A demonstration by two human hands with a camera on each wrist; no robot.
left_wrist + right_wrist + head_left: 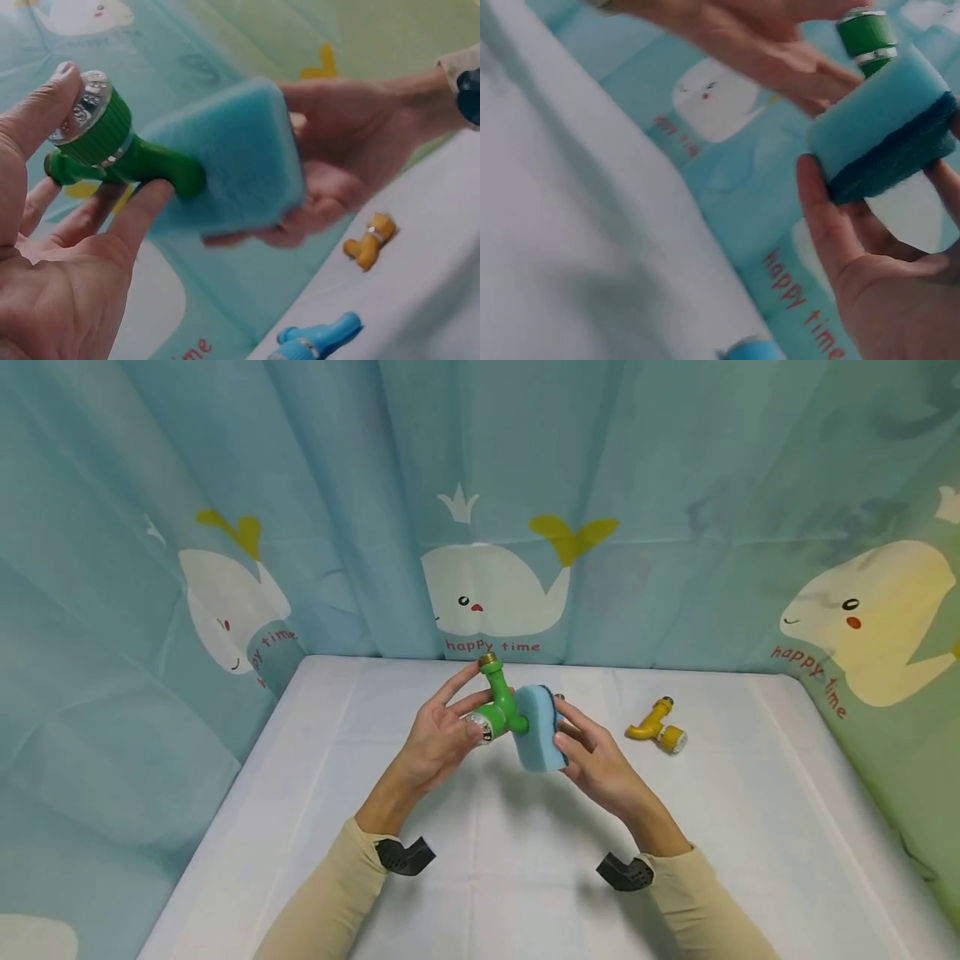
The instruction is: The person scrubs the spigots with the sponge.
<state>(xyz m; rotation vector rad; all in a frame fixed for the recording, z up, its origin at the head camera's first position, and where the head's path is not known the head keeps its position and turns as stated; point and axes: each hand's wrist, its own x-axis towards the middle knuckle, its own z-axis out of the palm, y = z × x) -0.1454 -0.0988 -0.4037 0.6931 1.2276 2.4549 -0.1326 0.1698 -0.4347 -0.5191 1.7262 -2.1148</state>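
Mid-frame, the left hand (441,739) grips the green tap (501,693) while the right hand (598,768) grips the blue sponge (537,735) at its spout (184,172); best steady the tap firmly, pressing lightly and evenly.

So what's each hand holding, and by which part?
Left hand: the green tap, thumb on its silver knob face. Right hand: the blue sponge, by its edges.

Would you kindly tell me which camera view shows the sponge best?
The right wrist view: the sponge appears large there, its pale body and dark layer both plain. The head view shows it smaller, the dark layer only a thin edge; the left wrist view shows mainly its pale face.
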